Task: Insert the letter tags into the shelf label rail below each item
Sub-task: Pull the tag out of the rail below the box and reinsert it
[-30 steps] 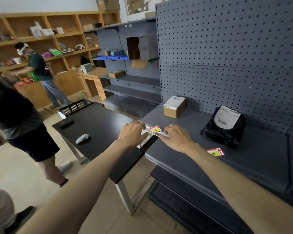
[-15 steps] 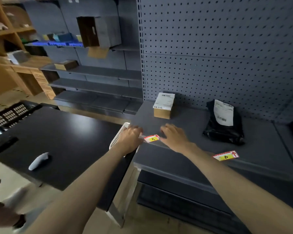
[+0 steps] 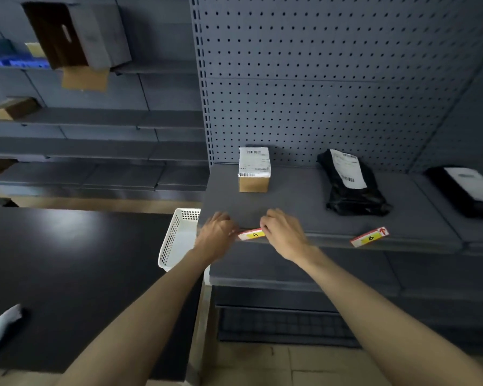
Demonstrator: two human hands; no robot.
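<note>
- Comparing with the view a second back, your head turned off the black table and squared up to the shelf, and the tag marked A [image 3: 253, 234] came down from above the shelf's front corner to lie along the label rail [image 3: 332, 237], directly below the cardboard box [image 3: 254, 169].
- That put this tag at its slot; I judged it not yet seated, since its left end sat slightly lower than its right and it read as laid against the rail, not clipped in.
- Your left hand [image 3: 216, 237] pinched the tag's left end, though blur hid the fingertips, so how tight the grip was I could not tell.
- Your right hand [image 3: 283, 232] held the right end, fingers curled narrow over the top edge.
- Between your hands the tag's long axis ran along the rail, its letter facing you and upright.
- Well to the right of your right hand, the tag marked B [image 3: 370, 237] lay tilted on the rail below the black parcel bag [image 3: 352, 185], red arrow end raised, apparently loose.
</note>
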